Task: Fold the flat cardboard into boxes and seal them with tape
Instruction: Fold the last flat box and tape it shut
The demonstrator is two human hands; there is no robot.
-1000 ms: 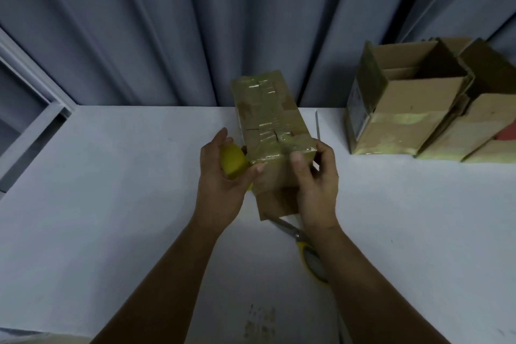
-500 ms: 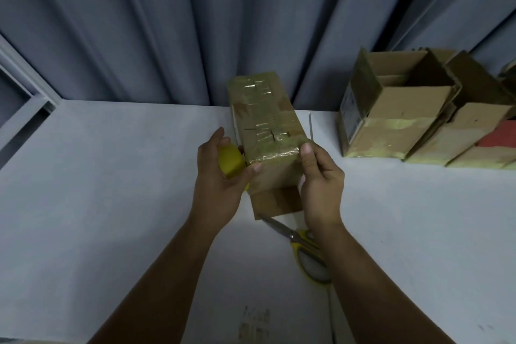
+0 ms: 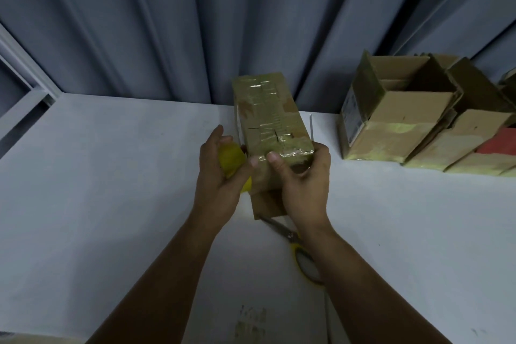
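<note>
Box (image 3: 272, 123) stands on the table (image 3: 111, 176); it looks light and tape-slick, so hold its stiff corners. Your left hand (image 3: 220, 176) grips the tape (image 3: 231, 160) beside it; your right hand (image 3: 304, 179) pinches its near top edge.

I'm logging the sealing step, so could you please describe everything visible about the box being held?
The box is long, narrow brown cardboard, its upper face covered in glossy, wrinkled tape. It tilts away above the table. The right hand grips its near corner; the left hand, holding a yellow roll, touches its edge.
</note>
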